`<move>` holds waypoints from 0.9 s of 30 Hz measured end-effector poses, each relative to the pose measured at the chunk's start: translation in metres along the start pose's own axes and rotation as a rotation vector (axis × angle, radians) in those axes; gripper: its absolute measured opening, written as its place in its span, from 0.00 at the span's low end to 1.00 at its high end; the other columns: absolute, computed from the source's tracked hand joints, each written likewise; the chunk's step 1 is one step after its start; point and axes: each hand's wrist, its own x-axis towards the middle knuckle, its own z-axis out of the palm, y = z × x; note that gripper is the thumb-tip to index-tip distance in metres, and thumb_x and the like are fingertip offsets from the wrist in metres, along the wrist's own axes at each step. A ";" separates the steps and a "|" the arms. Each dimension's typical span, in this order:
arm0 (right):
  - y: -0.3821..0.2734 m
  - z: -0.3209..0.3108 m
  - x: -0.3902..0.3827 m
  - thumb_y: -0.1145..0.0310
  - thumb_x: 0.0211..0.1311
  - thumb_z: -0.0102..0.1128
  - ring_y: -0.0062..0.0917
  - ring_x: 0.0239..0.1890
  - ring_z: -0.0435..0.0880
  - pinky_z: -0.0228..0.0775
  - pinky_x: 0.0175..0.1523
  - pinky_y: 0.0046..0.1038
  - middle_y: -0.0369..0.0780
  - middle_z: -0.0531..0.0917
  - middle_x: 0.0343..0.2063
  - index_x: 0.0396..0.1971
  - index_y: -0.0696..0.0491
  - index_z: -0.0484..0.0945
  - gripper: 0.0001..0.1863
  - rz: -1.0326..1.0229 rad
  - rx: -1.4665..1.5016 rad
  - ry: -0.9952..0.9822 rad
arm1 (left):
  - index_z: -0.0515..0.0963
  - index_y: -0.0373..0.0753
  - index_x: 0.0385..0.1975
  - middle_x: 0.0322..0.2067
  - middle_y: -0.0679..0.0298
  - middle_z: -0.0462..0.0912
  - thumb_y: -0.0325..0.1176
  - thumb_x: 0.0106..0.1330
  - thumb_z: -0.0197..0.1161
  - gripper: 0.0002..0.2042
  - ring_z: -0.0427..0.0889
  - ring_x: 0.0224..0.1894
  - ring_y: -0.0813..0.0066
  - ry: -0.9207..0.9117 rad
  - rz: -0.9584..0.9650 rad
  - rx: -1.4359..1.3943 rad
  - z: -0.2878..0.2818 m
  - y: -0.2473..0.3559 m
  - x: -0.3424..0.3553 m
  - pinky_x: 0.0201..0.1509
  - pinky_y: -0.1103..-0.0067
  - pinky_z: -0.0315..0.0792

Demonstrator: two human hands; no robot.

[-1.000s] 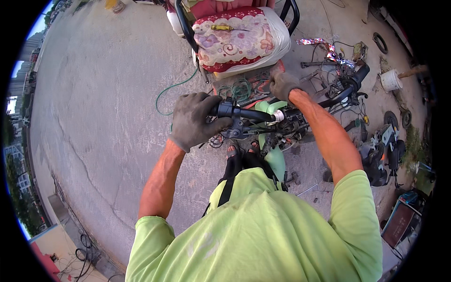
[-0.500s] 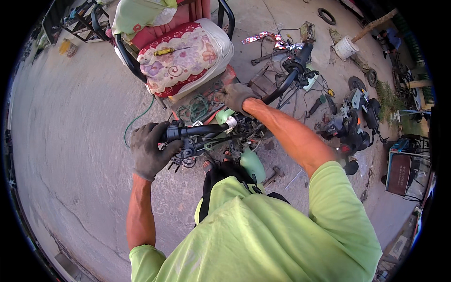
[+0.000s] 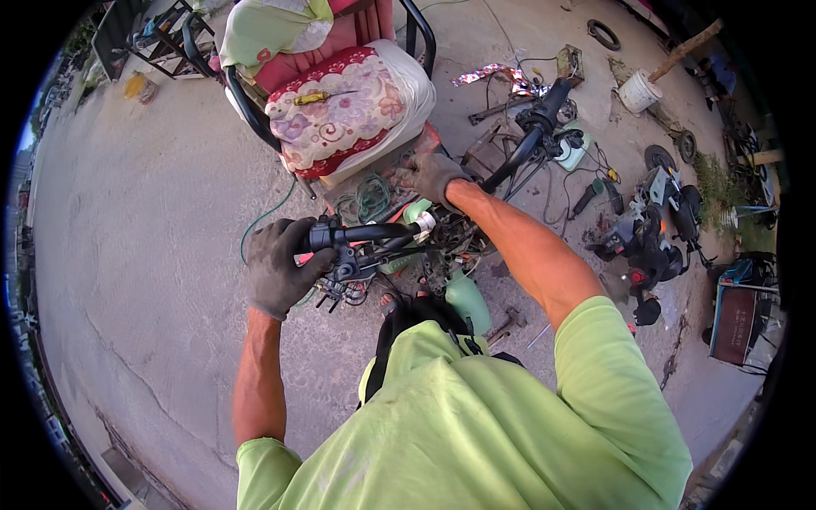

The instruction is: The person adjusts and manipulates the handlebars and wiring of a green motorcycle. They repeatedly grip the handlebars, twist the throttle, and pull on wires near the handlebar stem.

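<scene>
In a grey work glove, my left hand (image 3: pixel 287 267) is wrapped round the left grip of a black handlebar (image 3: pixel 374 233), beside its switch and lever clamp. The bar belongs to a partly stripped scooter with bare wires showing below it. My right hand (image 3: pixel 435 177), also gloved, reaches past the middle of the bar, over the tools and wires in front of the chair. Its fingers are curled together; what they hold, if anything, is hidden. A coil of green cord (image 3: pixel 367 199) lies left of that hand. The bar's right grip (image 3: pixel 556 100) is untouched.
Ahead stands a cushioned chair (image 3: pixel 408 76) with a yellow-handled screwdriver (image 3: pixel 312 98) on its seat. A light green panel (image 3: pixel 466 301) and a hammer (image 3: pixel 507 323) are near my feet. To the right are a dark scooter (image 3: pixel 646 255), a white bucket (image 3: pixel 637 92) and power tools with cables.
The whole view has shifted slightly, so the scene sits further right and lower. My left hand stays on the grip; my right hand keeps nearly the same place with fingers curled.
</scene>
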 end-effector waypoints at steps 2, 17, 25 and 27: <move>-0.012 -0.014 -0.004 0.48 0.70 0.58 0.43 0.50 0.86 0.75 0.56 0.41 0.47 0.89 0.43 0.47 0.54 0.85 0.23 -0.028 -0.108 -0.113 | 0.83 0.39 0.48 0.39 0.59 0.83 0.43 0.51 0.75 0.24 0.81 0.45 0.57 0.001 -0.011 -0.004 0.002 -0.002 -0.002 0.54 0.65 0.70; -0.020 -0.059 0.016 0.64 0.70 0.51 0.38 0.41 0.90 0.80 0.51 0.39 0.49 0.89 0.37 0.59 0.49 0.81 0.20 -0.246 -0.222 -0.036 | 0.83 0.39 0.48 0.40 0.59 0.84 0.50 0.54 0.75 0.26 0.81 0.45 0.55 0.028 0.024 0.000 0.005 -0.010 -0.007 0.54 0.63 0.70; -0.004 -0.084 -0.048 0.67 0.62 0.61 0.31 0.31 0.90 0.83 0.37 0.31 0.46 0.89 0.32 0.50 0.63 0.81 0.19 0.174 0.304 -0.359 | 0.84 0.41 0.48 0.39 0.58 0.84 0.53 0.54 0.74 0.27 0.81 0.45 0.54 0.065 0.019 -0.016 0.007 -0.014 -0.008 0.55 0.63 0.71; 0.005 -0.081 -0.060 0.67 0.61 0.63 0.33 0.32 0.90 0.83 0.37 0.32 0.47 0.89 0.33 0.48 0.63 0.82 0.19 0.083 0.216 -0.332 | 0.84 0.41 0.48 0.39 0.58 0.84 0.54 0.54 0.74 0.27 0.81 0.45 0.54 0.069 0.021 -0.015 0.008 -0.015 -0.008 0.54 0.63 0.71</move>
